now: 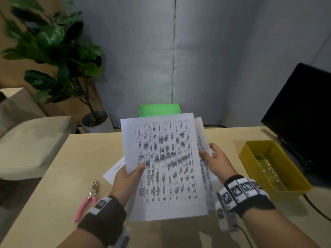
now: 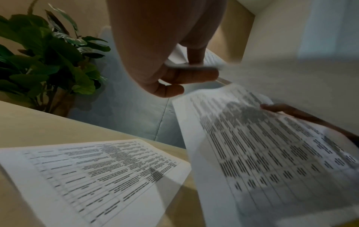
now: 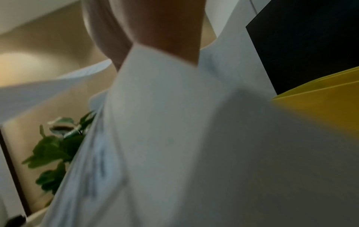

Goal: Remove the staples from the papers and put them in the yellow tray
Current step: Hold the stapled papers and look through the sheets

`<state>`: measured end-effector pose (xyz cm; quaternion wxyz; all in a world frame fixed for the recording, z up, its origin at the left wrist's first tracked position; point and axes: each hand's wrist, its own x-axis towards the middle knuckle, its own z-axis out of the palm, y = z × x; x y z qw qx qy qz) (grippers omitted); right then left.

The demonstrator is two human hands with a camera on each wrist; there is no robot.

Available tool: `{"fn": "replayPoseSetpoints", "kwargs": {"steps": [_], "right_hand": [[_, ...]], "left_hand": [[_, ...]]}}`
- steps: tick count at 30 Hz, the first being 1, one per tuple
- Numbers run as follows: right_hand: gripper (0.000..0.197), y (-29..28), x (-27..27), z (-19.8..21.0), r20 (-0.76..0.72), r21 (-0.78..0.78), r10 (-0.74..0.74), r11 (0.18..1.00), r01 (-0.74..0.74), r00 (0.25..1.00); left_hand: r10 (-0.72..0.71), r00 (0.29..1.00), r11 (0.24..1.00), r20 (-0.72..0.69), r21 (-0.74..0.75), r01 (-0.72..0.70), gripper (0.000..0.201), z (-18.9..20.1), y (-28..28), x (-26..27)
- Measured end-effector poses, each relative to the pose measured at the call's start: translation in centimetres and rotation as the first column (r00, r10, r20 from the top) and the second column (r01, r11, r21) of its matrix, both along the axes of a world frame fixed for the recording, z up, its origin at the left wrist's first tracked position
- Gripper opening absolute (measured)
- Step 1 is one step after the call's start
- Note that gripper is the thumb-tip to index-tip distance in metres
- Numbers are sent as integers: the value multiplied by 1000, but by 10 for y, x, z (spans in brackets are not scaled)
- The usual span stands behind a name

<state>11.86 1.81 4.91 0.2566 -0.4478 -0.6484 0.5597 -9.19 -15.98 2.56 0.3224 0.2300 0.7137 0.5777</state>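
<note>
A printed sheet [image 1: 166, 165] is held above the table [image 1: 53, 176] by the left hand [image 1: 125, 178], its thumb pinched on the sheet's left edge. A second sheet [image 1: 202, 140], behind the first, is gripped at its right edge by the right hand [image 1: 215, 158]. Another paper [image 1: 114, 170] lies flat on the table under the left hand. The yellow tray [image 1: 250, 158] stands at the right, well apart from the sheets. Pink-handled pliers [image 1: 87, 199] lie at the left. No staple can be made out.
</note>
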Motion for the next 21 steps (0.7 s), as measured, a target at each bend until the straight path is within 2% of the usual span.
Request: {"fn": "replayPoseSetpoints", "kwargs": {"steps": [3,6,9,11,14,19,21], "right_hand": [[26,-4,-1,22,-153,-86,13,996,-26,988],[28,-9,0,36,-245,-160,20,985,-61,969],[38,-14,5,42,-249,-183,36,979,-84,968],[58,-15,9,40,-234,-139,88,983,-123,968],[67,-17,11,42,-282,-117,161,973,-201,946],[49,-15,11,45,-328,-102,202,964,-247,923],[46,-11,14,45,-348,-104,238,952,-289,907]], "left_hand": [[-5,999,1000,37,29,4,13,8,5,4],[-17,997,997,70,77,11,28,15,8,10],[-24,997,994,71,112,16,44,19,10,14],[-15,998,992,68,124,6,47,19,12,17],[14,997,993,73,119,-22,51,15,14,22],[25,998,989,54,141,-33,45,13,16,31],[40,995,985,90,163,-54,58,14,16,33]]}}
